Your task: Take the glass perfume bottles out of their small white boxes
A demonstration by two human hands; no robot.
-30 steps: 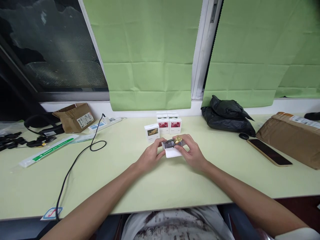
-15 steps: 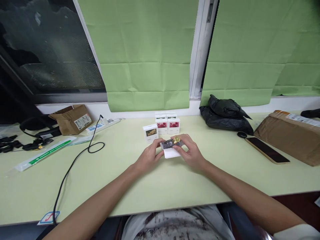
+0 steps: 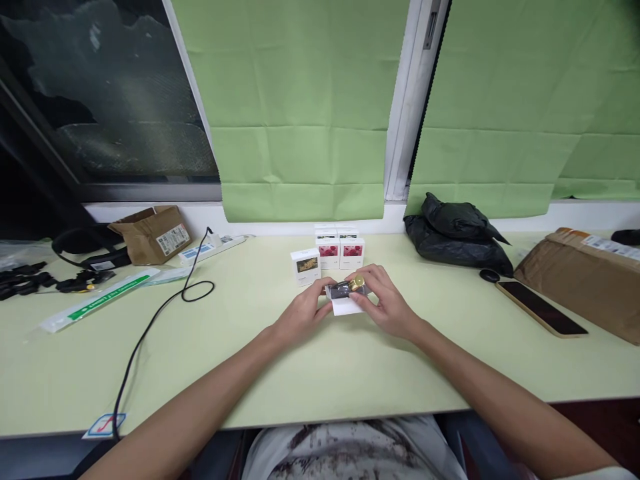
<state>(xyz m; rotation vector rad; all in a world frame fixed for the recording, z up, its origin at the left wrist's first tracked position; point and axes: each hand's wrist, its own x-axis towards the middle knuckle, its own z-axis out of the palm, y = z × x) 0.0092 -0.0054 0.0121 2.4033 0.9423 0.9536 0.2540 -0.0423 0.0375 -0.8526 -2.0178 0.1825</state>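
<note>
I had both hands at the middle of the pale green table (image 3: pixel 320 360), just ahead of me at twelve o'clock. My left hand (image 3: pixel 300 315) was curled narrow, its fingertips pinching the left end of a small dark bottle with a gold cap (image 3: pixel 346 289). My right hand (image 3: pixel 387 303) closed over the bottle's right end, thumb and fingers wrapped around it near the cap. The bottle lay tilted across an open white box (image 3: pixel 345 305), which sat on the table between my hands; whether the bottle touched the box's inside I could not tell.

Just beyond, at twelve o'clock, stood a white box with a dark picture (image 3: pixel 305 265), and behind it a small stack of boxes with red pictures (image 3: pixel 340 250) near the wall. At one o'clock lay a crumpled black bag (image 3: pixel 457 233). At two o'clock a phone (image 3: pixel 540 307) lay face up beside a brown parcel (image 3: pixel 585 273). At ten o'clock a black cable (image 3: pixel 165 313) looped across the table toward a power strip (image 3: pixel 210 248), with an open cardboard box (image 3: pixel 153 233) and a long white-and-green packet (image 3: pixel 95 303) farther left.
</note>
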